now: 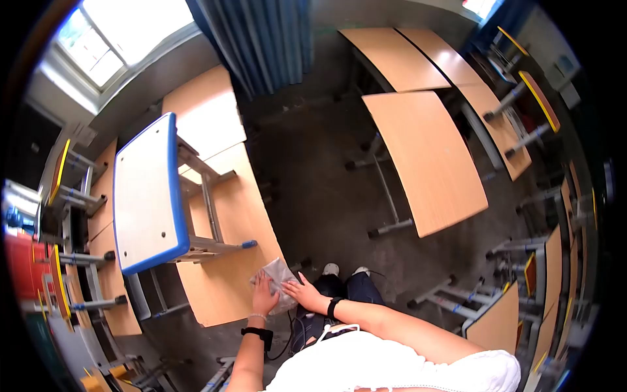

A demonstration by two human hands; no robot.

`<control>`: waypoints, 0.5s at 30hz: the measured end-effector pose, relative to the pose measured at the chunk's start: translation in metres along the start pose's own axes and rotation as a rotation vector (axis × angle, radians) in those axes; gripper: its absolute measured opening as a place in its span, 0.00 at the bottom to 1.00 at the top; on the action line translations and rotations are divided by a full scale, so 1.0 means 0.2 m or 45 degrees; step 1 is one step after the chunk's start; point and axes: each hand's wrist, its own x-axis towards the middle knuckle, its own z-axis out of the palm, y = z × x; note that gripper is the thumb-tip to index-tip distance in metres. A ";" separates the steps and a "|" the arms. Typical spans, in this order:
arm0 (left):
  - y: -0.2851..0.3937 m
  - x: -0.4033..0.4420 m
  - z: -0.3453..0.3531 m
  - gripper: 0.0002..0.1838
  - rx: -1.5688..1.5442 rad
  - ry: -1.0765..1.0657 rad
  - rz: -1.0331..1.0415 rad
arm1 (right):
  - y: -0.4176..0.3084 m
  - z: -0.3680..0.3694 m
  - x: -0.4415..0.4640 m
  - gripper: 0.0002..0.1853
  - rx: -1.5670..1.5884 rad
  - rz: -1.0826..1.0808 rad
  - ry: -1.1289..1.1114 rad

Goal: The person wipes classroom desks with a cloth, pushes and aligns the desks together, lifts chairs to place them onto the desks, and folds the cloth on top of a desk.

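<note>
A crumpled light grey cloth [279,271] lies on the near right corner of a light wood desk [228,277]. My left hand [264,297] rests on the cloth with its fingers stretched out flat. From the right, my right hand [305,293] touches the cloth's edge, fingers extended and apart. Just beyond the hands, a stool [147,196] with a pale top and blue rim stands on the desk, one metal leg end close to the cloth.
Another wood-topped desk [428,157] stands across the aisle on the right. Several desks and upturned chairs line both sides. A blue curtain [261,46] hangs by the window. My shoes [332,268] are on the dark floor [307,163] beside the desk.
</note>
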 end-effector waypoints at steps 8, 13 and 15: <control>0.13 0.06 0.15 0.29 0.015 0.116 -0.304 | 0.39 0.01 0.06 0.19 0.023 -0.302 0.139; 0.21 0.12 0.23 0.42 0.091 0.025 -0.480 | 0.78 -0.17 0.15 0.07 0.164 -0.372 -0.357; 0.25 0.16 0.23 0.48 0.069 0.045 -0.580 | 0.98 -0.19 0.14 0.07 0.195 -0.274 -0.408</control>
